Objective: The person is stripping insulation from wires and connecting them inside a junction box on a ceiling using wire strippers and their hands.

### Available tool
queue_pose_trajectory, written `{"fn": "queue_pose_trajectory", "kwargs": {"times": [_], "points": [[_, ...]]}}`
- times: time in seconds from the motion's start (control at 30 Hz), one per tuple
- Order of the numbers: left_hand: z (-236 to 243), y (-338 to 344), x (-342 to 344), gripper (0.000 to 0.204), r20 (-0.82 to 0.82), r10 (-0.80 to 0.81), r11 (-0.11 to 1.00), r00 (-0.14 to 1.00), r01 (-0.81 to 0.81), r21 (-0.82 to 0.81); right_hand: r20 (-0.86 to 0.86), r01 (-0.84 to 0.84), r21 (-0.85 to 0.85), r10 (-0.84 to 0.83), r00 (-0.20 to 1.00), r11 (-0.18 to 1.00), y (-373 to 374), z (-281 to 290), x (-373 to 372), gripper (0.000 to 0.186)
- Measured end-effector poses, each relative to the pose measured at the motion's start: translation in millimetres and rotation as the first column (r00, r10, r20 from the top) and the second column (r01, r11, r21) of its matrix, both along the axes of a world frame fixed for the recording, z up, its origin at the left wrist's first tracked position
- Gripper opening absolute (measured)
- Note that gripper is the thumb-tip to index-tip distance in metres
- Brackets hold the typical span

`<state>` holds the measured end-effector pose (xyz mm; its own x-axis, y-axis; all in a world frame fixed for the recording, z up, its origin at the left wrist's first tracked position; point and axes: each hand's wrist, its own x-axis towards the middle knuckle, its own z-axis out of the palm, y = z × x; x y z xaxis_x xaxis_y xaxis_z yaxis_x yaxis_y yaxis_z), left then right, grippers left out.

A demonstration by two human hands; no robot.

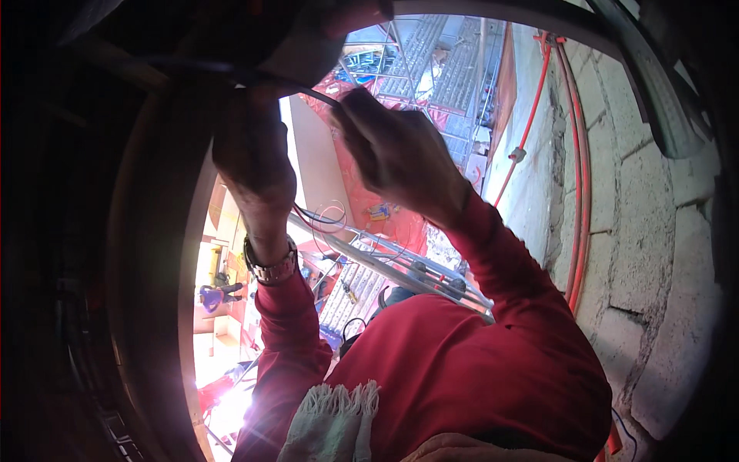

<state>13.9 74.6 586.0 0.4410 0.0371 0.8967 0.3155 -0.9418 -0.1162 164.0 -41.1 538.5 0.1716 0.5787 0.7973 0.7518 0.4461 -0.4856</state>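
Both my arms reach up, in red sleeves. My right hand [408, 154] is closed, its thumb and fingers pinching the end of a thin dark cable [312, 94] that runs up left into shadow. To its left, my left hand [258, 158] is raised with fingers curled near the same cable. What it grips is lost in the dark. A metal watch [271, 266] circles my left wrist. Below the left hand hang thin loops of wire [331, 218], reddish and dark.
A block wall [639, 231] rises at right, with orange conduits [576, 169] along it. Far below are scaffold planks [358, 285], metal rails [385, 266], red sheeting [369, 173] and a person [219, 295]. A dark beam [158, 231] stands close at left; a pale curved channel [654, 85] overhangs upper right.
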Motion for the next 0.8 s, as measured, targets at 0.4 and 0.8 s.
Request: {"fn": "queue_pose_trajectory", "kwargs": {"times": [0.4,0.8], "points": [[-0.1,12.4,-12.2,0.049,-0.121,0.155,0.952,0.980,-0.115,0.284,0.018,-0.067,0.100,0.065,0.998,0.993,4.6,10.1,10.0,0.016],[12.7,-59.7,40.8,0.031,0.416,0.021,0.568,0.909,0.331,-0.753,-0.079,-0.116,0.063,0.121,0.989,0.991,-1.2,0.4,-6.1,0.013]]}}
